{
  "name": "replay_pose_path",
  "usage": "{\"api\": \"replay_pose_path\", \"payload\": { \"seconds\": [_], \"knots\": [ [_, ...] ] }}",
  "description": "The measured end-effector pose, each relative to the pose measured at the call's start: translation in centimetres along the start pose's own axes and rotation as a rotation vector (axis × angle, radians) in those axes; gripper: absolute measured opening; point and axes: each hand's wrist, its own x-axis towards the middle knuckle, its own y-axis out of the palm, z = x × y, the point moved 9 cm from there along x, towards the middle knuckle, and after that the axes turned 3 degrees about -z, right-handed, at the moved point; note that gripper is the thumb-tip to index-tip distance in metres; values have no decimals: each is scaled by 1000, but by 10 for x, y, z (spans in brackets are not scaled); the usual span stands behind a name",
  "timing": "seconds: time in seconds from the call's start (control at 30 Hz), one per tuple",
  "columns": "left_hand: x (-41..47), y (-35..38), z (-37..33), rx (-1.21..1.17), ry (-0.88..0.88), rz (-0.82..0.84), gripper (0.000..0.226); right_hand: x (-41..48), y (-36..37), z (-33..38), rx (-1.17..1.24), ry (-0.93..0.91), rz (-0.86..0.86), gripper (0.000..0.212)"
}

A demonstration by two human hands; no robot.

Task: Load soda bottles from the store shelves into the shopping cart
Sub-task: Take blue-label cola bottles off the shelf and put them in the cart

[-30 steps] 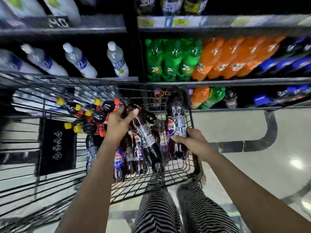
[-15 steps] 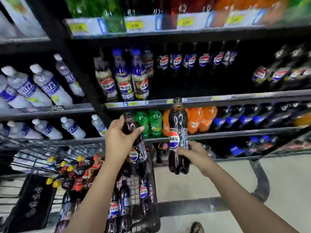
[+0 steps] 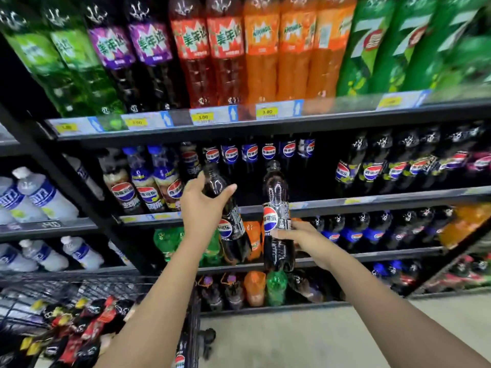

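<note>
Head view, mid-task: gripping left bottle [image 3: 234, 231] in left hand [image 3: 202, 208], right bottle [image 3: 276, 197] in right hand [image 3: 300, 237], by far shelves [image 3: 345, 205]; near-left cart [image 3: 93, 286] already heaped, these two still to load.

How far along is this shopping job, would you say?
Partly done, it seems: the shopping cart at lower left already holds a heap of bottles. In hand: the left hand grips one dark cola bottle and the right hand a second cola bottle, both held up before the shelves, not over the cart. Left: setting these two in; the shelves are well stocked.
</note>
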Motion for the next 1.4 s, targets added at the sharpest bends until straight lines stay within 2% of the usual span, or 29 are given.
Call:
{"api": "replay_pose_path", "payload": {
  "seconds": [0.17,0.33,0.47,0.53,0.63,0.77,0.87,1.0,1.17,1.3,1.4],
  "knots": [
    [18,17,-9,-31,-11,-60,81,28,-11,25,49,-28,4,27],
    [36,25,3,-63,-47,-145,83,59,-15,45,122,-67,29,30],
    [53,29,8,-102,-10,-217,66,90,-20,58,133,-94,-9,32],
    [60,33,9,-119,15,-221,60,107,-22,61,117,-98,-13,32],
    [64,43,17,-98,35,-208,64,126,-25,66,137,-96,-32,26],
    [67,56,37,-69,-50,-172,74,142,-28,68,201,-85,-62,21],
    [76,60,41,-54,-45,-167,73,155,-35,66,230,-76,-110,25],
    [94,69,38,-10,-14,-148,69,169,-43,66,116,-88,-208,35],
    [102,82,34,66,37,-109,62,176,-44,72,-107,-97,-230,40],
    [95,85,32,101,70,-110,68,176,-37,69,-284,-113,-195,49],
    [90,85,33,52,68,-70,76,175,-36,68,-305,-135,-189,54]
  ]
}}
